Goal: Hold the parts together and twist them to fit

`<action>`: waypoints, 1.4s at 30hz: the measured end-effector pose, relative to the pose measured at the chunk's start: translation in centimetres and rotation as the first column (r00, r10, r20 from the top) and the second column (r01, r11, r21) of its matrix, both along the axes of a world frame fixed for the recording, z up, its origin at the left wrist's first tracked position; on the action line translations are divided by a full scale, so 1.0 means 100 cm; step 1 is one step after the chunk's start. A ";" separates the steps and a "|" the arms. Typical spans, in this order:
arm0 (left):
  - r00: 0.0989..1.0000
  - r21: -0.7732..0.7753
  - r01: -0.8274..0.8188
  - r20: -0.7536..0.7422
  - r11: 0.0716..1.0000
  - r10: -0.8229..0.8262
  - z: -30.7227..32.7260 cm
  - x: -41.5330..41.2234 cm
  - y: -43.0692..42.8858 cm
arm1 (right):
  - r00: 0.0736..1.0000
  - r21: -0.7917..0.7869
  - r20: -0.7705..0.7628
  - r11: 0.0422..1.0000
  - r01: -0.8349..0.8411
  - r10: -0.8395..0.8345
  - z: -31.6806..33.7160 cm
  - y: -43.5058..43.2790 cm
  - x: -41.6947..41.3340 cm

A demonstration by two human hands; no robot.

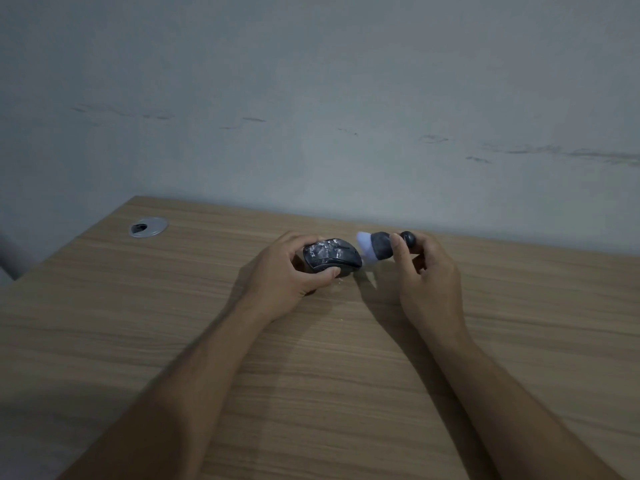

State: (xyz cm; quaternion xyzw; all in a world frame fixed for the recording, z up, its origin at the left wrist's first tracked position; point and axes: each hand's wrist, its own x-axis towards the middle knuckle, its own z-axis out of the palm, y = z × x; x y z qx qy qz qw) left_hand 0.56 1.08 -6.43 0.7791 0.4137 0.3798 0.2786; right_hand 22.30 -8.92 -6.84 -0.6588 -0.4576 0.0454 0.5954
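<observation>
A wooden table (173, 341) stands against a grey wall (311, 81). The left hand (287, 275) grips a dusty black computer mouse (331, 257) resting on it; the right hand (426, 271) pinches a small brush (381, 245), its pale bristles just beside the mouse's front.

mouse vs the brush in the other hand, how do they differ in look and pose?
The mouse is low, rounded and smeared with white marks; the brush is stubby with a clean pale tip. The left hand grips the mouse against the desk; the right hand pinches the brush, tilted. Both have dark bodies.
</observation>
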 end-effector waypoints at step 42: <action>0.998 0.049 -0.031 0.060 0.998 0.028 0.001 0.000 0.001 | 0.986 -0.003 0.137 0.995 -0.097 0.097 0.001 0.000 -0.016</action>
